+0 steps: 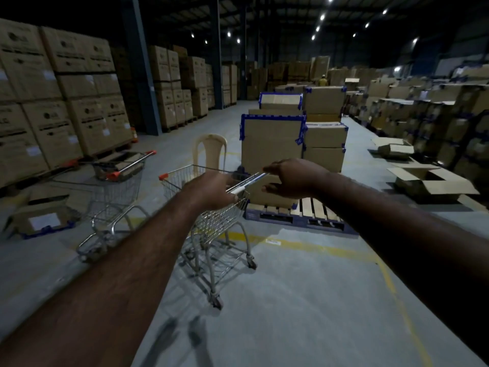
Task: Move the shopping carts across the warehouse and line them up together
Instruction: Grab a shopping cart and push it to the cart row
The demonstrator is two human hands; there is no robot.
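**Shopping cart (211, 223) held by one hand, second one off to the side**

Left hand (209, 190) is wrapped around the cart's handle bar (247, 183) near its left end, so the wire basket sits right under and just beyond that hand. Right hand (291, 178) isn't gripping anything. Its fingers are loose and a bit spread, with the fingertips right at the bar's right end and the thumb hanging below it.

Second cart (119, 181), the one with orange corner caps, stands well left of the left hand, close to the stacked boxes (53, 107). Just past the left hand there's a beige plastic chair (210, 151). Beyond the right hand sits a pallet (299, 211) loaded with taped cardboard boxes (272, 152). A yellow floor line (317, 249) runs below the right forearm.
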